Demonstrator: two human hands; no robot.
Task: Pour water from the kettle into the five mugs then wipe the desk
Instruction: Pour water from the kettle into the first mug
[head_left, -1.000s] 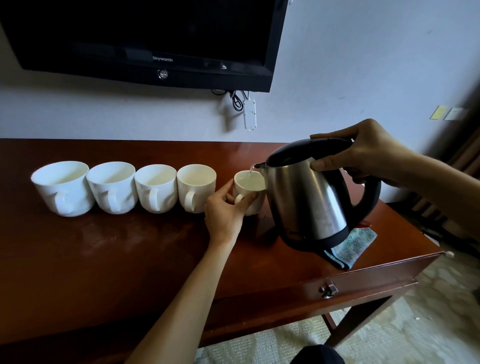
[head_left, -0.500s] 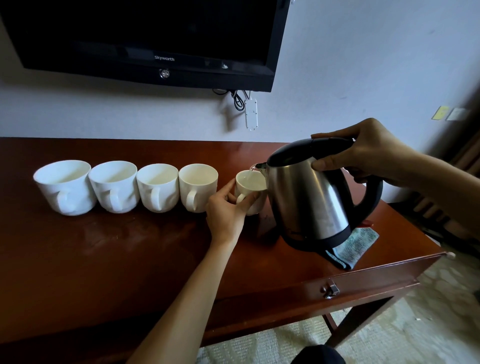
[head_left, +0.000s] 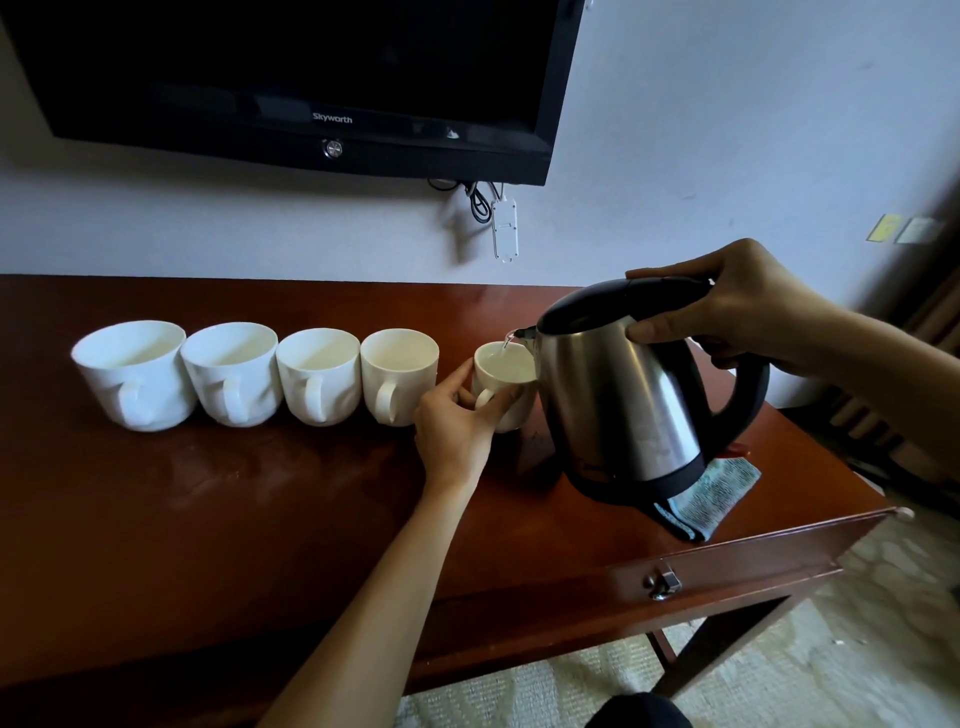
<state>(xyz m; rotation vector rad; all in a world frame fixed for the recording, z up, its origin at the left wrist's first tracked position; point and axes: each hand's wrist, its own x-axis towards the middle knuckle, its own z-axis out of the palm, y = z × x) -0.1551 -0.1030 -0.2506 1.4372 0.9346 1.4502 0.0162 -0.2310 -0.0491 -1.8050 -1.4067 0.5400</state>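
Steel kettle (head_left: 628, 400), right hand (head_left: 748, 312) gripping, pours; left hand (head_left: 457, 431) grasps round white mug (head_left: 511, 376).

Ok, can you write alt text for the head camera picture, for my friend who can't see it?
A person's right hand tips a steel kettle so water runs into the rightmost mug of five white mugs in a row on a dark wooden desk, while the left hand holds that mug. A folded cloth lies behind the kettle, under a wall-mounted TV.
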